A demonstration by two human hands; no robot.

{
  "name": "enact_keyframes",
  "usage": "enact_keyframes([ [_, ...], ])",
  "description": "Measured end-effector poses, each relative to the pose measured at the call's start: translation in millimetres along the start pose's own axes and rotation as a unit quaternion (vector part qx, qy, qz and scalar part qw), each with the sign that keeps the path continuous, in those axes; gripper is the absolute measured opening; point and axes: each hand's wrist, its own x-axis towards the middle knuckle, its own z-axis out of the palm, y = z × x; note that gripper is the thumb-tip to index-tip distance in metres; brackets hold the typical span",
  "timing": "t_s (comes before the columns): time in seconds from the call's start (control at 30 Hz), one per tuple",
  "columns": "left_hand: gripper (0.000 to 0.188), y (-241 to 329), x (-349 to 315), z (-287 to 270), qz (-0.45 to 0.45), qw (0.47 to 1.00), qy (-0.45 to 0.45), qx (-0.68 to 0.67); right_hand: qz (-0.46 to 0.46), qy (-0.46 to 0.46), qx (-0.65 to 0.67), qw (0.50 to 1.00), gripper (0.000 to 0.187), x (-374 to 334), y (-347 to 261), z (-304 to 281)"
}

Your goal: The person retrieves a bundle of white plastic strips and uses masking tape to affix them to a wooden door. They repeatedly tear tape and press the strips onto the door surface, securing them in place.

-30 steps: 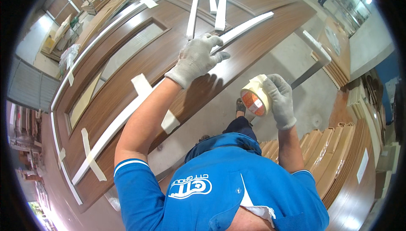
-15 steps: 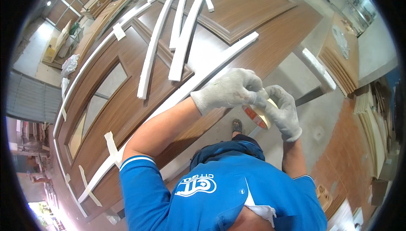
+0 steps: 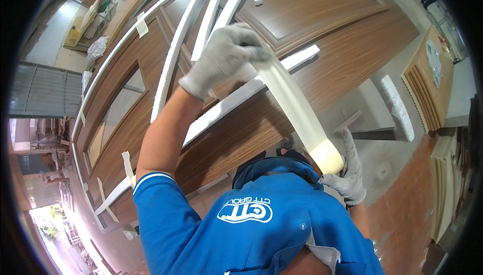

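My gloved left hand [image 3: 224, 56] is raised over the brown wood-grain door [image 3: 236, 131], pinching the free end of a strip of masking tape. From there the pale tape strip [image 3: 292, 101] stretches down to its roll [image 3: 329, 158]. My gloved right hand [image 3: 352, 174] holds that roll beside my body, with some fingers extended. Along the door's near edge lies a long white foam strip [image 3: 224, 111], passing beneath the stretched tape. More loose foam strips [image 3: 176, 66] lie across the door panels, partly behind my left hand.
Short tape pieces [image 3: 128, 167] hold edging foam at the door's left end. A white-wrapped support [image 3: 397, 106] shows past its right side. Stacked brown panels [image 3: 420, 94] and leaning boards [image 3: 445, 174] stand at the right.
My hands were close together at the tape roll. Now my left hand has moved up and left, drawing out a long strip, while my right has moved down with the roll.
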Motion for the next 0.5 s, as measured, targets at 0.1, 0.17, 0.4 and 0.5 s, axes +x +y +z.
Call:
enact_keyframes([
  [0.1, 0.018, -26, 18, -11, -0.035, 0.999, 0.032, 0.023, -0.018, 0.001, -0.102, 0.995, 0.122, 1, 11, -2],
  [0.17, 0.021, -40, 30, -8, -0.082, 0.996, 0.031, -0.018, -0.031, -0.005, -0.172, 0.985, 0.120, 8, 19, -5],
  [0.4, 0.032, -67, 37, 28, -0.079, 0.958, 0.006, 0.274, 0.058, -0.038, -0.178, 0.982, 0.121, 33, 47, -2],
  [0.5, 0.065, -62, 39, 22, -0.089, 0.945, 0.034, 0.312, 0.036, -0.047, -0.197, 0.979, 0.118, 42, 57, 0],
])
